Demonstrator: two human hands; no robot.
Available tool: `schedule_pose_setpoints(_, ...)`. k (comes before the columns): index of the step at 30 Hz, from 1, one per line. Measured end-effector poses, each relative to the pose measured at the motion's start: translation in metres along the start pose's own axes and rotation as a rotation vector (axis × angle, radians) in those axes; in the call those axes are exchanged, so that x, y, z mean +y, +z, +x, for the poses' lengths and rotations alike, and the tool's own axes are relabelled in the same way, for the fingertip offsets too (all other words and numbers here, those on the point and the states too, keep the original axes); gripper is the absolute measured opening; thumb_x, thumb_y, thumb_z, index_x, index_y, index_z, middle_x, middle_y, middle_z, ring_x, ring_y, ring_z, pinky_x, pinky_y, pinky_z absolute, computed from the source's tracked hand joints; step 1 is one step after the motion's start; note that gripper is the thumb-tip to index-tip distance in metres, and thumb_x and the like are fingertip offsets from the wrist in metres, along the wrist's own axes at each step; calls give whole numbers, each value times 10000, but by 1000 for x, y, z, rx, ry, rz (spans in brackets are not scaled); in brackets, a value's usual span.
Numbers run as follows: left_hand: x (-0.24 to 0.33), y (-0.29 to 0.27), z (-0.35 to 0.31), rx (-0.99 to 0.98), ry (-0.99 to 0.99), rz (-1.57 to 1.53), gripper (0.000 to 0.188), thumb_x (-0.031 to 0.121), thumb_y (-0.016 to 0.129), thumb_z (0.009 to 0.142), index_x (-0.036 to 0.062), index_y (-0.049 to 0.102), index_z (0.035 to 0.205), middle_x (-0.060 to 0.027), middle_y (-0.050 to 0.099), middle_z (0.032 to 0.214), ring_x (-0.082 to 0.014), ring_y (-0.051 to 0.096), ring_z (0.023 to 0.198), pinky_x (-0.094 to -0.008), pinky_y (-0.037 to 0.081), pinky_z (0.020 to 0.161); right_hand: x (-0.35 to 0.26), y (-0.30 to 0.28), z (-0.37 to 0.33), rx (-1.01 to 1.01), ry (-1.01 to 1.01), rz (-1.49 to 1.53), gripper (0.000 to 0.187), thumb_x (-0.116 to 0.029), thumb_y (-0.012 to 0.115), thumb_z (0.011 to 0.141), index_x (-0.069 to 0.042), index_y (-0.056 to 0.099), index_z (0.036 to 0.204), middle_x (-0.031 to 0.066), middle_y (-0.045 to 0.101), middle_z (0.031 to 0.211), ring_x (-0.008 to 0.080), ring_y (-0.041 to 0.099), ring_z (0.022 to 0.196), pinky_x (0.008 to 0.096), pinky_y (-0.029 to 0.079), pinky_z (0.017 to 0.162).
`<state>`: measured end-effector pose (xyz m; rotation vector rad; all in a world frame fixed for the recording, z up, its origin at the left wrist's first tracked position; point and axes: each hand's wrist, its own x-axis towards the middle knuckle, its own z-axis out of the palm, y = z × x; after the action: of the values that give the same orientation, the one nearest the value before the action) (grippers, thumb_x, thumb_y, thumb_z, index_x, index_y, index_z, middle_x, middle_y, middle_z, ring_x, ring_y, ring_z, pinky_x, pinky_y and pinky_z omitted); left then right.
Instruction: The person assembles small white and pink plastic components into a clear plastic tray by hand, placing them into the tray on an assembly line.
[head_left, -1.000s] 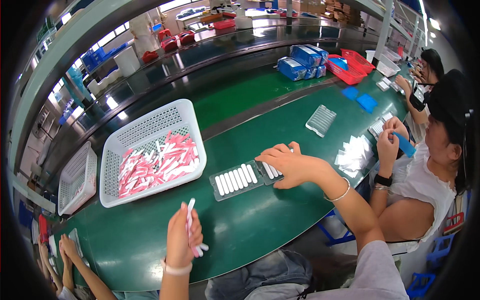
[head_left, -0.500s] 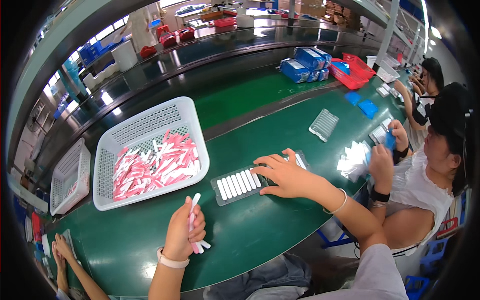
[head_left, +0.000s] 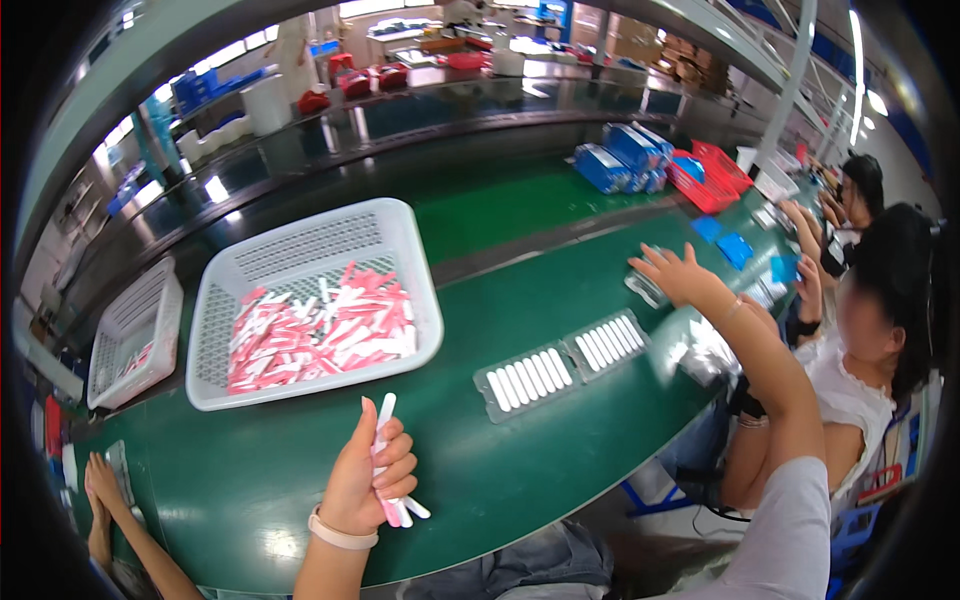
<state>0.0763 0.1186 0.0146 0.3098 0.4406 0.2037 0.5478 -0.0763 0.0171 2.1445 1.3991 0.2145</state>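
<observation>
My left hand [head_left: 362, 472] is closed around several short, flat pink and white sticks [head_left: 383, 430] with rounded ends, some poking out below the fist. Stretched out to the far right, my right hand [head_left: 685, 278] has its fingers spread over a clear ribbed plastic tray [head_left: 648, 291]; I cannot tell if it touches it. Between my hands, two clear trays [head_left: 496, 408] lie end to end on the green table, with white sticks [head_left: 527, 380] side by side in their slots. A white basket [head_left: 425, 330] at the left holds a heap of pink and white sticks [head_left: 320, 335].
A smaller white basket [head_left: 150, 310] stands further left. Another person's hands [head_left: 105, 485] are at the lower left. At the right sits a co-worker [head_left: 840, 380], near clear packaging [head_left: 705, 345]. Blue packs [head_left: 625, 155] and a red basket [head_left: 710, 175] stand at the back right.
My right hand has left the filled trays and moved right and away, to the clear tray. My left hand keeps its sticks. The view has shifted a little.
</observation>
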Motion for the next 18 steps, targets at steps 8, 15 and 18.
schedule_pose_setpoints(8,-8,10,1,112,177,260,453,555,353,940,149,347,738,50,271,564,-61,253,418,-203,233,363,-20,-47,-17,441,36,495,750,-174,730,521,-88,482,1224,107,562,1170,264,477,1193,515,220,1037)
schedule_pose_setpoints(15,-33,-20,23,53,960,933,312,285,632,895,65,433,798,14,478,625,-32,402,505,-191,340,460,-127,-118,-89,420,-412,853,723,-266,734,536,-28,503,1179,134,563,1165,282,534,1086,498,229,1031)
schedule_pose_setpoints(18,-34,-27,38,48,976,1019,347,258,700,845,80,413,761,14,506,649,-27,431,551,-186,370,504,-175,-137,-117,285,-533,848,629,-270,700,586,-73,526,1157,102,558,1126,252,512,1094,555,216,1021)
